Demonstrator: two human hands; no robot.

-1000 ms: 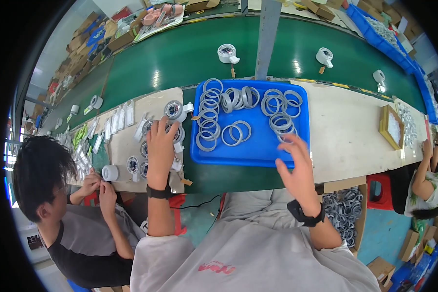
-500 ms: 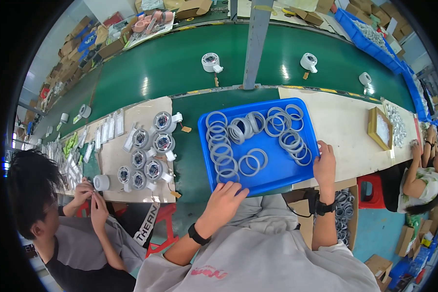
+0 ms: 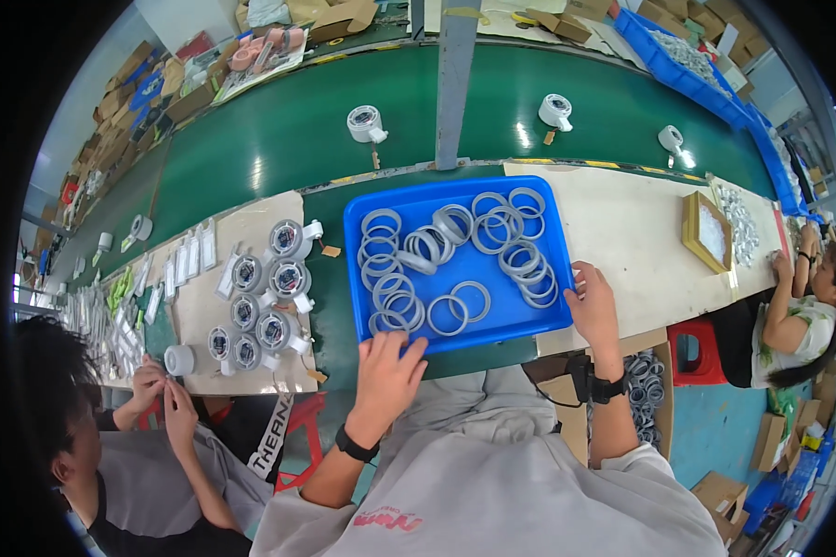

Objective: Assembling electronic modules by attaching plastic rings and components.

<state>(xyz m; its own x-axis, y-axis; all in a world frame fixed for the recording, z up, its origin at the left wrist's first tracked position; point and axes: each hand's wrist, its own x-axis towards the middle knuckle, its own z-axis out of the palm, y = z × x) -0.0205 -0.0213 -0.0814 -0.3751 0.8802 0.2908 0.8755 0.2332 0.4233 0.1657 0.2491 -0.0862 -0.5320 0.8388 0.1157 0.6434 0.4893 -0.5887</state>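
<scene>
Green conveyor belt (image 3: 279, 130) behind, pale bench (image 3: 641, 232) in front, cartons stacked along the far edges. Blue tray (image 3: 455, 334) of grey rings (image 3: 455, 260) now squared up on the bench straight ahead, near edge at the body; half a second back sat tilted and further right, a second back higher with both hands reaching over it. Left hand (image 3: 385, 371) pulled off the tape rolls (image 3: 260, 306) on the left board and now clamped on the tray's near rim, fingers over the lip, thumb side underneath hidden. Right hand (image 3: 593, 306) gripping the tray's right rim, fingers curled over the edge. Neither hand pinching a ring. Rings lying loose inside, some overlapped, none spilled. Reads as tray dragged in and seated, likely positioning step rather than picking. Left: co-worker's hands (image 3: 163, 395) close together by a white roll (image 3: 178, 359). Right: another person (image 3: 799, 316) at the bench end, beside a brown box (image 3: 706, 232). Three white tape dispensers (image 3: 364, 123) apart on the belt.
</scene>
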